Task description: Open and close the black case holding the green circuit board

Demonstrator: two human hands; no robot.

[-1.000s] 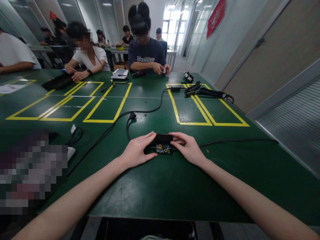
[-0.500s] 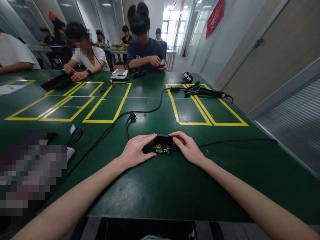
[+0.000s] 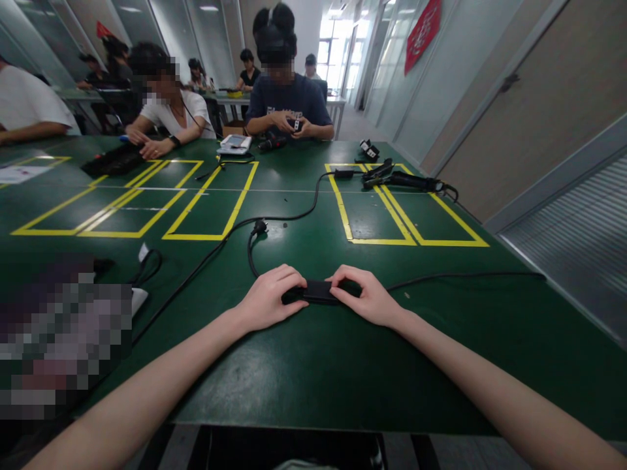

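Note:
A small black box-shaped case [image 3: 319, 292] lies on the green table in front of me, its black cover over the inside. My left hand [image 3: 274, 296] grips the left end of the case between thumb and fingers. At the right end, my right hand [image 3: 360, 294] pinches the case with thumb and fingertips. A black cable with a plug [image 3: 259, 227] runs from behind my left hand. Another black cable [image 3: 465, 275] leads away to the right from behind my right hand. No circuit board shows now.
A long black cable [image 3: 294, 215] crosses the green table [image 3: 294, 385]. Black tools [image 3: 406, 181] lie at the back right, beyond yellow tape outlines. Across the table, a person in a dark shirt [image 3: 289, 98] holds a small object. A blurred patch covers the left front.
The black cover has come down from its raised position over the circuit board, hiding it. Both my hands have stayed at the ends of the case. The person opposite has shifted their hands.

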